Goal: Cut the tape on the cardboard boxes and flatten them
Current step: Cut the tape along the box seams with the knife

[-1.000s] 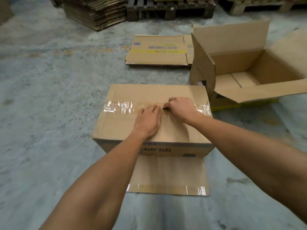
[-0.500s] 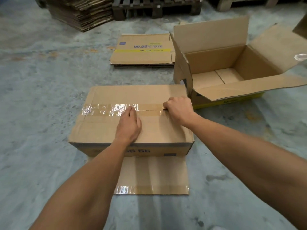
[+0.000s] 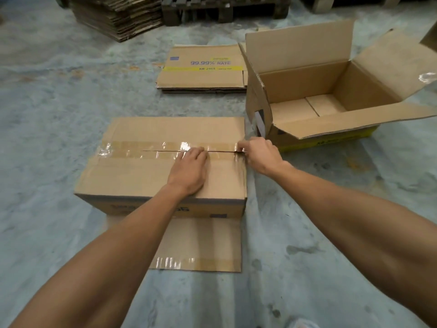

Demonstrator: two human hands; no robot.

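A closed cardboard box (image 3: pixel 132 178) stands on the concrete floor in front of me. Clear tape (image 3: pixel 127 147) runs along its top seam, and a thin slit (image 3: pixel 160 151) shows in the tape's middle and right part. My left hand (image 3: pixel 189 171) lies flat on the top, fingertips at the seam. At the seam's right end, by the box edge, my right hand (image 3: pixel 260 155) is closed around a small cutter that is almost fully hidden. A loose flap (image 3: pixel 201 245) with tape on its edge lies flat on the floor at the box's near side.
An open empty box (image 3: pixel 295 50) with raised flaps stands close to the right rear of the taped box. Flattened boxes (image 3: pixel 203 76) lie behind. Farther back are a stack of flattened cardboard (image 3: pixel 118 17) and a wooden pallet (image 3: pixel 224 8).
My right hand has slid right along the taped seam to the box's right edge, leaving a slit behind it. My left hand has stayed pressed on the top.
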